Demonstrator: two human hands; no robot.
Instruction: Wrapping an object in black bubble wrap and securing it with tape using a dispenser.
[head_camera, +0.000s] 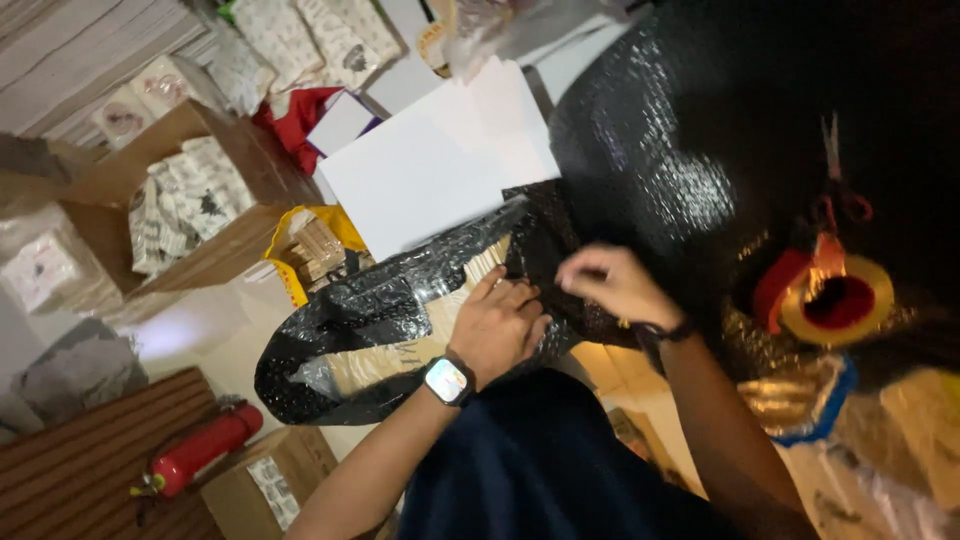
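Nearest the camera, the person's left hand (497, 325), a smartwatch (449, 381) on its wrist, is pressing flat on a parcel (390, 330), fingers together and spread over the wrapping rather than gripping it. Just beside it, the right hand (613, 283), a dark band on its wrist, is pinching an edge of the black bubble wrap (640, 150) between narrow fingertips, where the sheet is folding over the parcel's end.

The parcel is lying at the near edge of the bench, partly overhanging it. It is looking long and flat, brown cardboard showing through in the middle, with glossy black bubble film covering both ends (clear tape seems to be glinting over it, though I cannot tell for sure). There is one such parcel.

To the right on the bench, one tape dispenser (835, 295) with a yellow roll and red frame is sitting on the black sheet, and one pair of scissors (835, 170) is lying just beyond it.

Behind the parcel, a loose stack of white sheets (430, 165) is resting toward the far edge of the bench; their count is unclear.

Off the bench to the left, one open cardboard box (215, 200) is holding printed packets, one yellow bag (315, 245) is standing near it, and one red fire extinguisher (205, 448) is lying on the floor.
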